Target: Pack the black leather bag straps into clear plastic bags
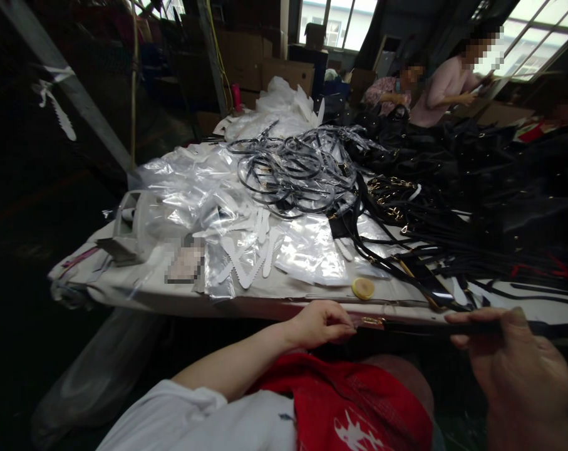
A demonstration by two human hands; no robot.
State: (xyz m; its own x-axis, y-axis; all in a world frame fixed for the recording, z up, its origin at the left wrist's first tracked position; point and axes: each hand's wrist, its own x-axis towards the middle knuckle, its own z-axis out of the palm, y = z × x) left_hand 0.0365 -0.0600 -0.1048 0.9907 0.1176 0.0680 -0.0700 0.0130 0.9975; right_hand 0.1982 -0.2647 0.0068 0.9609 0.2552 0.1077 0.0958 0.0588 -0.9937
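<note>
A black strap point(424, 327) with a gold clasp point(374, 322) is stretched level along the table's front edge. My left hand point(321, 324) is closed in a pinch at the clasp end, with a bit of thin, see-through material showing by the fingertips. Thumb and fingers of my right hand point(523, 360) grip the strap farther right, and its tail runs on past the hand. Just beyond the strap, a round yellow-rimmed disc point(362, 288) lies on the table. Several white notched strips point(246, 266) lie behind my left hand.
Clear plastic bags point(312, 250) and a heap of plastic-wrapped straps point(293, 169) cover the table point(265, 304). Loose straps with gold clasps point(394, 194) and black bags point(500, 163) fill the right. A tape dispenser point(131, 228) stands left. Several people point(446, 91) are behind.
</note>
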